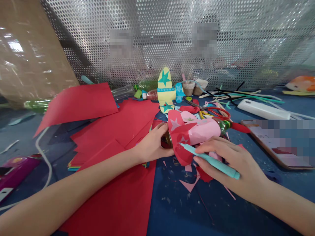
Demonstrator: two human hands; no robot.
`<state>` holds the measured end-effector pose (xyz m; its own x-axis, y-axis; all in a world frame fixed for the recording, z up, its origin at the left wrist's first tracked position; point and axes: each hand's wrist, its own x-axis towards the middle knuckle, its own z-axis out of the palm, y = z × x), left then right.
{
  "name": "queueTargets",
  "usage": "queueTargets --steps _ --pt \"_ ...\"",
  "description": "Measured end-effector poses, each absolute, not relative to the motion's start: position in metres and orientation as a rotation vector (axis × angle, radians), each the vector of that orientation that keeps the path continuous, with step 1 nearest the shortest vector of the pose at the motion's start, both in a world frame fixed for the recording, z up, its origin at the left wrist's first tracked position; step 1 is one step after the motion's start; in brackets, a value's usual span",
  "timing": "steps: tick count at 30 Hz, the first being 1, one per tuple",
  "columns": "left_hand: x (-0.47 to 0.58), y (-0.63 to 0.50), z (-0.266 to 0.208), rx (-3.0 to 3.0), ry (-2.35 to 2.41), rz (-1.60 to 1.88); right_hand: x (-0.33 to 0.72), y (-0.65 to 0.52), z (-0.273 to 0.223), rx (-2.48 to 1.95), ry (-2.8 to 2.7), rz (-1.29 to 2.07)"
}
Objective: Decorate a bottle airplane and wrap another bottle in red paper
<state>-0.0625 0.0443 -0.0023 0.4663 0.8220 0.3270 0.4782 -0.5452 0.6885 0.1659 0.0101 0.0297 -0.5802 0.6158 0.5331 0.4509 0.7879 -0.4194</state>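
My left hand [154,142] is closed around the bottom end of a plastic bottle wrapped in pink paper [204,131], which lies on its side. A red paper wing [180,154] with pale star shapes is fixed across the bottle. Pinched in my right hand [228,160] is a light blue marker [214,162]. Its tip touches or nearly touches the lower star on the red wing. The bottle's green neck and a red paper piece [240,127] stick out to the right. My fingers partly hide the bottle's bottom.
Red paper sheets [133,118] cover the left of the blue table. Behind the bottle stand a yellow paper-winged bottle craft [165,90] and two small cups [189,88]. Red-handled scissors [220,113], paper scraps, a white power strip [263,109] and a phone [275,141] lie about.
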Motion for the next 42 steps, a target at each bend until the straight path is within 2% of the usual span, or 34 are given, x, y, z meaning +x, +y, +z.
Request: queueTargets --steps 42 --pt "-0.0613 0.0438 -0.0011 2.227 1.079 0.902 0.1661 0.0127 0.0286 -0.732 -2.314 0.288"
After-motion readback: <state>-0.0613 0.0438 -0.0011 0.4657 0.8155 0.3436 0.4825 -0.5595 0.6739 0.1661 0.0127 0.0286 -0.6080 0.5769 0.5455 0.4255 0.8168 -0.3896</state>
